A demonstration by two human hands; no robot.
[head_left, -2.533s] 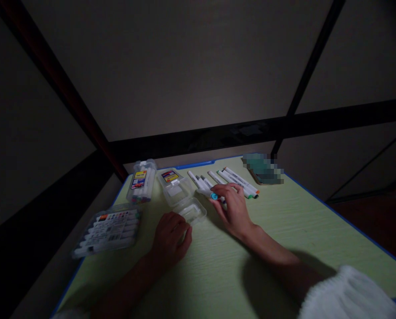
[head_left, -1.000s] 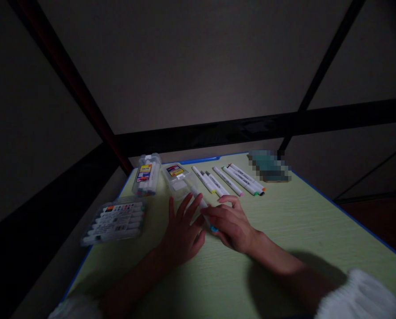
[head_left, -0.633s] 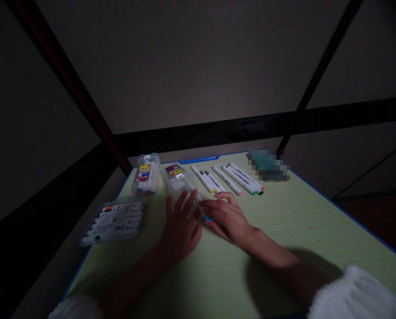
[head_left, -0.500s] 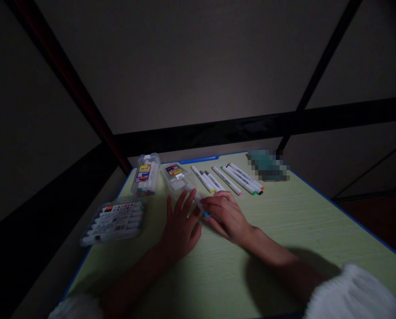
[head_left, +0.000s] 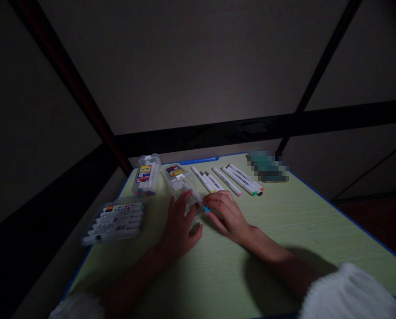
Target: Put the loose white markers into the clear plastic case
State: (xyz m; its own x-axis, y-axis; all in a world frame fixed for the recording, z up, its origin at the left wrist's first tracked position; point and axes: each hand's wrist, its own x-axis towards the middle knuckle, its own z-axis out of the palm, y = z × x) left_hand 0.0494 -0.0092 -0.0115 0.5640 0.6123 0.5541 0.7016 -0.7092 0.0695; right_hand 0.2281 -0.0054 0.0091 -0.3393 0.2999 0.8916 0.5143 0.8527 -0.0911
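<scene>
My right hand [head_left: 227, 216] pinches a white marker with a blue cap [head_left: 198, 198] near its capped end. The marker's far end points into an open clear plastic case [head_left: 181, 181] with a yellow label. My left hand [head_left: 179, 226] lies on the table beside the case with its fingers spread, fingertips against the case's near edge. A row of several white markers [head_left: 229, 179] lies on the pale green table [head_left: 284, 230] just beyond my right hand.
A clear case packed with markers [head_left: 145, 175] stands at the far left of the table. A flat clear pack of markers [head_left: 115, 220] lies at the left edge. A blurred teal object [head_left: 267, 166] sits at the far right corner. Dark bars cross the wall behind.
My right hand picked the blue-capped marker out of the row and carried it left, then pushed it forward toward the open case. My left hand opened and moved up against the case.
</scene>
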